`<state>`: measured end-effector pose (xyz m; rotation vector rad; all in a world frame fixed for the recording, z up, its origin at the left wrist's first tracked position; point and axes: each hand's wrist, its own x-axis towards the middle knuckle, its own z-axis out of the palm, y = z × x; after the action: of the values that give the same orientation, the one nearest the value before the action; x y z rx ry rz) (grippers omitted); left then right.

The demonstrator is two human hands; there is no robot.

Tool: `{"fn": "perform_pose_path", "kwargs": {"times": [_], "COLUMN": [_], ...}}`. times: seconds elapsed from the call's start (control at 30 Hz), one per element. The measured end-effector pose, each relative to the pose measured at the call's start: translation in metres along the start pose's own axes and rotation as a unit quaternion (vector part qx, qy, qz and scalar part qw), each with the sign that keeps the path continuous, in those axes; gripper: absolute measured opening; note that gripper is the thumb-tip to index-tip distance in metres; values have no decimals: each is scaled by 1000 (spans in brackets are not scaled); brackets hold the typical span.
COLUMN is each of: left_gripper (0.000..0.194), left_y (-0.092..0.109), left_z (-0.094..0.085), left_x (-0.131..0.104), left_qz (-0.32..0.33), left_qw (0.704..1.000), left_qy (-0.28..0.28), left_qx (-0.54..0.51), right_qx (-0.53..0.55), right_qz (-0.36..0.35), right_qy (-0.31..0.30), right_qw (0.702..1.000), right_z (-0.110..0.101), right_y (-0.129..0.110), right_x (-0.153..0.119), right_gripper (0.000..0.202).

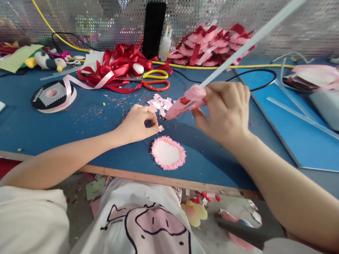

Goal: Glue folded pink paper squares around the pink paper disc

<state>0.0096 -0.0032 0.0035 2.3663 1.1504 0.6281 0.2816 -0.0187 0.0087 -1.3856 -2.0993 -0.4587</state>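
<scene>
Over the blue tabletop [84, 130], the left hand [139, 123] has thumb and fingertips nearly closed on a small pale-pink square [161, 128]; the right hand [227, 109] grips a pink glue gun [196, 93] fed by a long translucent stick. I'd keep those fingertips clear of the nozzle and any dab tiny. Just beyond lies a loose heap of pale-pink squares [156, 104]; nearer the body, a white disc with frilly pink edging [166, 153] lies flat, its rim best left uncrushed.

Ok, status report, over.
Right hand holding glue gun. Left hand pinching pink square. Frilly pink disc lying flat. Scissors beyond, not in the way.
</scene>
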Motion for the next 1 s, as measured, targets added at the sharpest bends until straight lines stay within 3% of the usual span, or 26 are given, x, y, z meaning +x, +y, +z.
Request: {"fn": "perform_pose_path", "kwargs": {"times": [0.1, 0.17, 0.33, 0.43, 0.53, 0.7, 1.0], "left_gripper": [9, 9, 9, 9, 8, 7, 6], "left_y": [4, 8, 15, 17, 17, 17, 19], "left_z": [-3, -6, -10, -10, -8, -6, -5], "left_x": [-3, -4, -8, -10, -10, -9, -8], "left_qz": [-8, -9, 2, -6, -13, -20, -9], "left_qw": [999, 997, 994, 993, 992, 991, 993], "left_qy": [37, 61, 87, 96, 97, 103, 74], "left_qx": [-29, -45, -62, -65, -76, -87, -89], "right_qx": [8, 29, 44, 49, 124, 239, 256], "right_qz": [87, 173, 209, 194, 109, 44, 40], "right_qy": [8, -35, -82, -47, -5, -46, -43], "right_qw": [996, 984, 973, 979, 986, 969, 965], "right_z": [12, 26, 47, 32, 6, -14, -7], "right_y": [20, 40, 72, 55, 16, -33, -42], "right_x": [-1, -1, -1, 1, 2, -5, -11], "right_gripper": [34, 39, 31, 44, 23, 24, 16]}}
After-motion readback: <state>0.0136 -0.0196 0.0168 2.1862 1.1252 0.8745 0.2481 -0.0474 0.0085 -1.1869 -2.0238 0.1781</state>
